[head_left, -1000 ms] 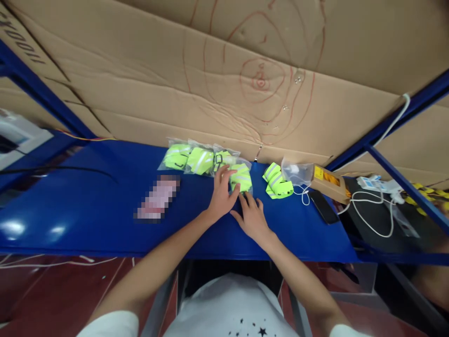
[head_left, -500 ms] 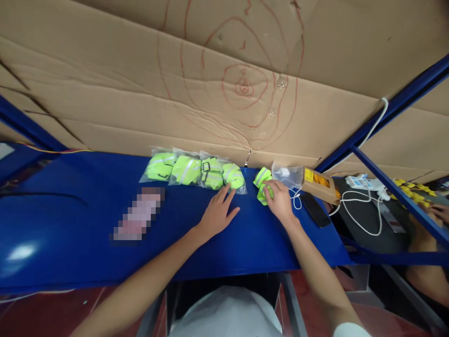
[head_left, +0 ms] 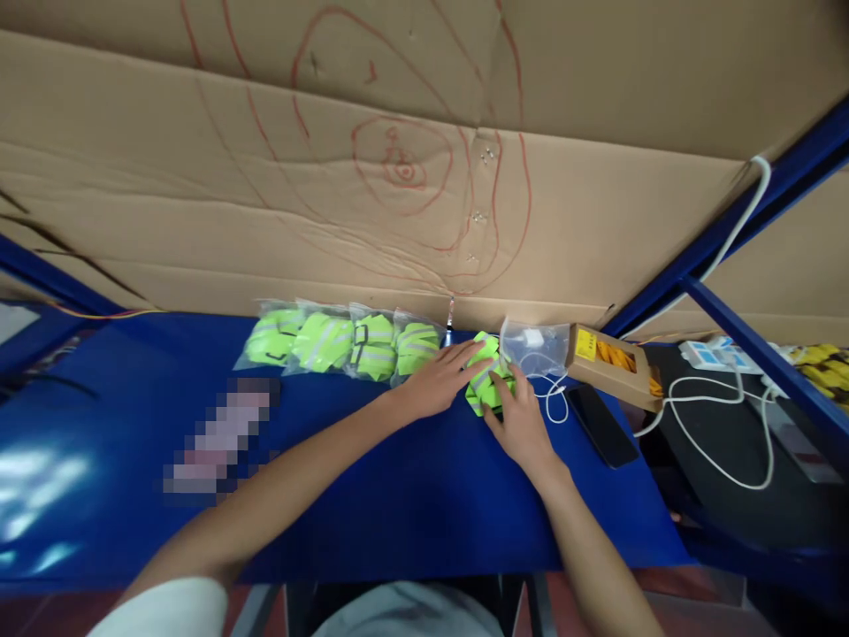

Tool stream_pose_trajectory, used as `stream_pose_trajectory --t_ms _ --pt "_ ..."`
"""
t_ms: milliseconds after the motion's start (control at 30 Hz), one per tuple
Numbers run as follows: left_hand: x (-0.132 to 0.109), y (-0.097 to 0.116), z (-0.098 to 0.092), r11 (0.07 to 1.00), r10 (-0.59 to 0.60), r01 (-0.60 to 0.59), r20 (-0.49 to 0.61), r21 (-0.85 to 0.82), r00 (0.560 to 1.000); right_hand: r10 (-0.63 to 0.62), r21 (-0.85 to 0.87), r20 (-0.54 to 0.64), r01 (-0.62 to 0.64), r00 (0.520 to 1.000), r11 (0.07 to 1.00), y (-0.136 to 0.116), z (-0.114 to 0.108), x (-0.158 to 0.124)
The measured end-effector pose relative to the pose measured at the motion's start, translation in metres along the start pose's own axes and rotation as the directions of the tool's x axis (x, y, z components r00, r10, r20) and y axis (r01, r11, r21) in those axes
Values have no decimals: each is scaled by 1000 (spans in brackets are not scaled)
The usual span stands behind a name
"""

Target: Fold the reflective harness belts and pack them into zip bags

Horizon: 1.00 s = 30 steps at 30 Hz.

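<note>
A loose folded bundle of fluorescent yellow-green reflective strap [head_left: 478, 387] with silver stripes lies on the blue table [head_left: 398, 495]. My left hand [head_left: 434, 384] reaches it from the left, its fingers stretched flat with the tips on the bundle's upper part. On the right side, my right hand [head_left: 523, 425] has thumb and bent fingers closed around the bundle's near edge. Several clear bags with similar strap bundles stand in a row to the left; the closest bagged bundle [head_left: 417, 347] is just beyond my left hand. A black buckle shows on another bagged bundle [head_left: 373, 347].
Right of my hands lie a clear plastic bag [head_left: 540, 341] with a white cable, an open cardboard box [head_left: 614, 364] with orange contents, and a black phone [head_left: 602, 426]. A pen [head_left: 450, 320] stands by the cardboard wall [head_left: 265, 230]. A blurred-out item [head_left: 222, 438] lies left.
My left hand has moved right, from the end bagged bundle to the loose strap bundle. My right hand stays at the loose bundle. The camera view has shifted.
</note>
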<state>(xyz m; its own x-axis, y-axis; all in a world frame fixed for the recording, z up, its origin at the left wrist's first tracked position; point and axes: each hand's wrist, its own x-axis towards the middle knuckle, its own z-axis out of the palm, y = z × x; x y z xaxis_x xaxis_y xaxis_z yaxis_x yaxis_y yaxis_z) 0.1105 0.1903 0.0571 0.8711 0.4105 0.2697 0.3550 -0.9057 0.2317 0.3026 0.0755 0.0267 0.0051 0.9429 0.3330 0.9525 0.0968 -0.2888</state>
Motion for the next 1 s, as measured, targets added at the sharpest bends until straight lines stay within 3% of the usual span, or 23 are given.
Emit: stream_pose_trajectory --t_ms 133,300,433,533,667,767,833,933,1000 --pt "44 -21 17 997 12 -4 110 -74 994 69 -11 6 -69 998 998 -1 2 -3" --pt "43 -20 19 985 -68 84 109 -152 992 72 134 29 -76 997 988 4 -8 6" --pt "19 -3 -12 951 -172 189 89 -246 981 30 434 42 -46 999 900 9 -38 10" --pt "-7 7 -41 904 -164 204 135 -377 977 123 614 143 -185 982 767 2 -54 2" --pt "-51 11 -64 810 -66 186 228 -556 971 184 742 321 -367 929 561 -22 -52 -21" --pt "-84 14 -63 706 -49 219 263 -673 964 220 730 322 -389 921 562 -38 -41 -36" --pt "-100 19 -57 651 -103 205 182 -731 978 243 711 286 -375 927 595 -44 -35 -42" --pt "-111 30 -45 712 -152 116 9 -693 988 279 694 229 -358 932 625 -46 -29 -44" --pt "-109 36 -39 769 -149 101 -23 -631 989 304 694 203 -355 931 626 -47 -28 -43"
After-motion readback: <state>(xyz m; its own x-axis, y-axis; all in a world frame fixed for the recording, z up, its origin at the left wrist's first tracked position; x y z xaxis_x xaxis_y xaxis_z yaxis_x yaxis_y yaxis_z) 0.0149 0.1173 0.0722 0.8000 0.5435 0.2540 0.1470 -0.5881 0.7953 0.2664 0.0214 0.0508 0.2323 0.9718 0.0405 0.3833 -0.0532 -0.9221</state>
